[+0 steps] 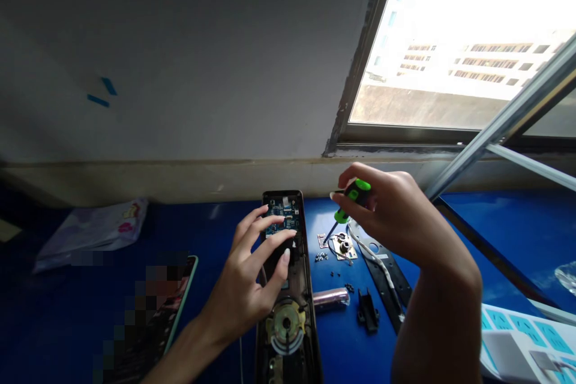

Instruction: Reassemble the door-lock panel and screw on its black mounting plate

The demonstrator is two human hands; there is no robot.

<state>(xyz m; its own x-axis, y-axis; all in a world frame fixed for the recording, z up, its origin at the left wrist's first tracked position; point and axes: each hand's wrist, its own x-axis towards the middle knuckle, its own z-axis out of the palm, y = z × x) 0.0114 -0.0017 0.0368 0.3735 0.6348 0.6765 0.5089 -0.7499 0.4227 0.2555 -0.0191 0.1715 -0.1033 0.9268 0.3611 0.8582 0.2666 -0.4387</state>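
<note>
My left hand (252,270) rests with spread fingers over a green-blue circuit board (291,210) set in a long, dark housing (308,312). Lower in that housing sits a round brass-coloured part (287,321). In my right hand (387,207) is a screwdriver (359,193) with a green-and-black handle, gripped between thumb and fingers. Its shaft slants down to the left, the tip at a small copper-toned piece (321,240). Close by lie a small square board with a round centre (344,245) and a cluster of silver screws (321,257).
Right of the housing lie black screws (350,287), a shiny pinkish cylinder (332,298), a black bracket (368,311) and a long black plate (404,291) with a cable. A phone (182,300) and a plastic packet (96,234) lie left. A metal frame (499,126) crosses the right side.
</note>
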